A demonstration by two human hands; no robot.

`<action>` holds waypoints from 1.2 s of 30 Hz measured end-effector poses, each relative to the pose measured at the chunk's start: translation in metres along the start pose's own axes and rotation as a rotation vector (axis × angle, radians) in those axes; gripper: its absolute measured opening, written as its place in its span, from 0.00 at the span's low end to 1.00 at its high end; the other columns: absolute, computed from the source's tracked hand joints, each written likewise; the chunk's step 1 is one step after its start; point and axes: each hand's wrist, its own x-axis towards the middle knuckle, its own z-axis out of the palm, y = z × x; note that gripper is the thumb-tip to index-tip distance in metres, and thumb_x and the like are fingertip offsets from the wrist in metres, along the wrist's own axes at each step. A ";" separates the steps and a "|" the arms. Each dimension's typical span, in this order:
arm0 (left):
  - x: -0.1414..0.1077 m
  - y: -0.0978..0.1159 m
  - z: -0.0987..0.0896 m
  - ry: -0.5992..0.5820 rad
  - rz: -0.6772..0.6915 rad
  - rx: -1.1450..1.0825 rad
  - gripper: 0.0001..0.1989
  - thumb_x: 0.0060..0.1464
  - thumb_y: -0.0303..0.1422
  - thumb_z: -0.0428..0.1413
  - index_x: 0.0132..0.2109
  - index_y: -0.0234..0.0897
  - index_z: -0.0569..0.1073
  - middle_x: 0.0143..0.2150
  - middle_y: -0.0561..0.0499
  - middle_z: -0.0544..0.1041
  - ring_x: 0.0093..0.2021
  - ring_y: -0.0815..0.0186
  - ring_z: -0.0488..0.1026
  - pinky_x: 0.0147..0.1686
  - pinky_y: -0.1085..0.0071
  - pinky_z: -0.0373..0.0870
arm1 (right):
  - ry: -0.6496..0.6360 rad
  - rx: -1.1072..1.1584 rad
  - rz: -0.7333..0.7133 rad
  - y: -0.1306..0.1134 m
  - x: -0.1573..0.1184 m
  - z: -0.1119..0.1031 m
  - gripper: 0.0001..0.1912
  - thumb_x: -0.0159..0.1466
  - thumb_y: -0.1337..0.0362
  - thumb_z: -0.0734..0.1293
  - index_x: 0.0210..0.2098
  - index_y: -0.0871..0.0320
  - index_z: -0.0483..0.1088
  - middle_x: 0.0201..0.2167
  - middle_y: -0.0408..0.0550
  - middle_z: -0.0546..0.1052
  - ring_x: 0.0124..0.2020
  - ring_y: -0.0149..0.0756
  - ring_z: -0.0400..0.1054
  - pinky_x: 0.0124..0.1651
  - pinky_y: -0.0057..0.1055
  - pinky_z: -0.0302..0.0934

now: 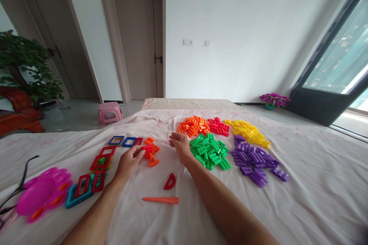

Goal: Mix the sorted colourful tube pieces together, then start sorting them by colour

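My left hand [130,160] pinches a small red piece [148,148] between thumb and fingertips, right above a small cluster of orange pieces [154,162]. My right hand [179,144] is over the cloth with its fingers apart, nothing visible in it. It is between that cluster and the green pile [209,151]. Behind it lies a larger orange pile [193,126], with a red pile [218,126] beside that. Yellow pieces [248,132] and purple pieces [255,160] lie farther right.
Square frames [104,160] lie left of my left hand, beyond them a pink paw-shaped tray [37,195] and glasses [21,187]. A red half-round piece [170,181] and orange sticks [161,200] lie between my forearms on the cloth [316,183].
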 end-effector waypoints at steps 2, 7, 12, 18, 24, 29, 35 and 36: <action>-0.001 0.002 -0.001 0.004 0.003 0.009 0.20 0.53 0.44 0.53 0.46 0.35 0.75 0.39 0.47 0.81 0.36 0.62 0.76 0.36 0.71 0.70 | -0.082 -0.172 -0.065 0.007 -0.005 0.005 0.17 0.51 0.73 0.63 0.41 0.62 0.73 0.35 0.48 0.78 0.30 0.32 0.73 0.36 0.32 0.70; -0.005 0.015 -0.003 0.002 0.011 0.071 0.17 0.52 0.39 0.54 0.45 0.36 0.75 0.38 0.49 0.81 0.36 0.63 0.76 0.38 0.70 0.70 | -0.166 -0.646 -0.305 0.016 -0.015 0.008 0.19 0.54 0.75 0.61 0.43 0.59 0.75 0.40 0.49 0.79 0.36 0.35 0.73 0.45 0.36 0.68; -0.006 0.019 -0.003 0.024 0.051 0.117 0.16 0.51 0.36 0.52 0.46 0.38 0.75 0.45 0.49 0.79 0.37 0.65 0.75 0.40 0.70 0.70 | -0.274 -0.918 -0.479 0.018 -0.024 0.007 0.26 0.56 0.75 0.61 0.53 0.58 0.71 0.45 0.51 0.77 0.41 0.36 0.72 0.49 0.34 0.66; -0.003 0.008 0.000 -0.012 0.104 0.100 0.23 0.54 0.41 0.52 0.54 0.39 0.71 0.52 0.47 0.77 0.38 0.65 0.75 0.41 0.69 0.72 | -0.406 -1.054 -0.625 0.008 -0.035 0.011 0.26 0.59 0.72 0.63 0.57 0.59 0.68 0.53 0.53 0.74 0.54 0.39 0.66 0.59 0.35 0.58; 0.003 -0.002 0.002 -0.044 0.078 0.273 0.19 0.54 0.42 0.52 0.49 0.38 0.75 0.46 0.45 0.80 0.45 0.59 0.76 0.46 0.67 0.69 | -0.513 -1.217 -0.660 -0.002 -0.045 0.015 0.28 0.61 0.66 0.66 0.61 0.52 0.65 0.59 0.50 0.69 0.57 0.41 0.62 0.60 0.38 0.54; 0.002 -0.003 -0.001 -0.014 0.040 0.269 0.22 0.58 0.45 0.47 0.52 0.40 0.73 0.43 0.47 0.81 0.44 0.58 0.77 0.42 0.69 0.69 | -0.507 -1.276 -0.618 -0.007 -0.047 0.019 0.17 0.61 0.68 0.65 0.49 0.51 0.73 0.47 0.46 0.77 0.50 0.37 0.67 0.56 0.35 0.54; 0.001 -0.002 -0.001 0.022 0.030 0.266 0.22 0.57 0.46 0.48 0.52 0.39 0.73 0.43 0.47 0.81 0.44 0.58 0.77 0.41 0.71 0.70 | -0.462 -1.272 -0.660 -0.008 -0.048 0.019 0.22 0.59 0.65 0.68 0.54 0.51 0.70 0.54 0.49 0.73 0.53 0.41 0.64 0.55 0.36 0.55; 0.001 -0.001 -0.001 0.028 0.027 0.268 0.22 0.57 0.46 0.48 0.52 0.39 0.73 0.44 0.46 0.81 0.44 0.59 0.77 0.41 0.71 0.70 | -0.502 -1.271 -0.673 -0.008 -0.049 0.020 0.23 0.59 0.64 0.68 0.55 0.51 0.69 0.55 0.49 0.72 0.53 0.41 0.64 0.55 0.36 0.55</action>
